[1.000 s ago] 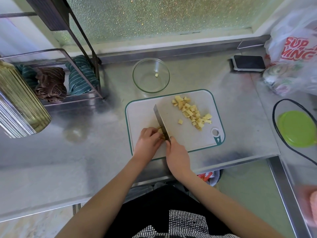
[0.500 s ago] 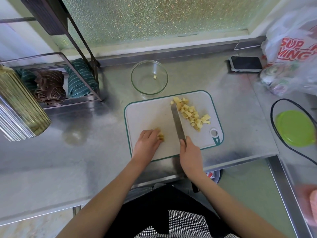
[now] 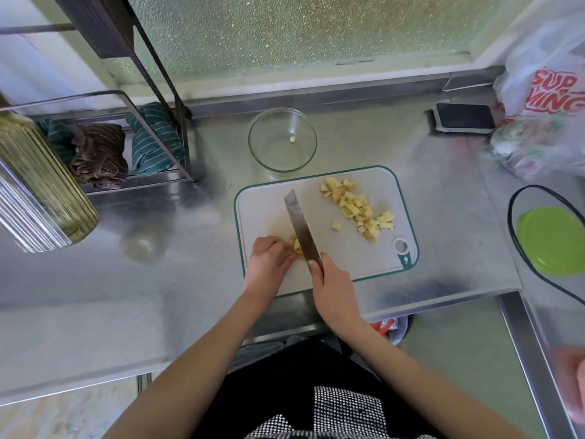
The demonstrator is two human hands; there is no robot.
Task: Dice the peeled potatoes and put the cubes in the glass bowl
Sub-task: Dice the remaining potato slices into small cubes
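Fingertips of the left hand (image 3: pixel 269 259) pinching the potato piece (image 3: pixel 297 245) apparently touch the knife (image 3: pixel 300 229); the right hand (image 3: pixel 332 280) clasps its handle, so a slip cuts them.

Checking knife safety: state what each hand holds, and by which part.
Right hand grips the knife by its handle. Left hand holds the potato piece at its left side.

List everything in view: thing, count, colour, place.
clear glass bowl: one, behind board, one cube inside
white green-rimmed cutting board: one, centre counter
yellow potato cubes: one pile, board's right half
uncut potato piece: one, yellow, under left fingers
steel knife: one, blade beside that piece
black phone: one, right rear
green lid: one, far right
striped cloths: several, rack at left
left hand: pinning potato
right hand: gripping knife
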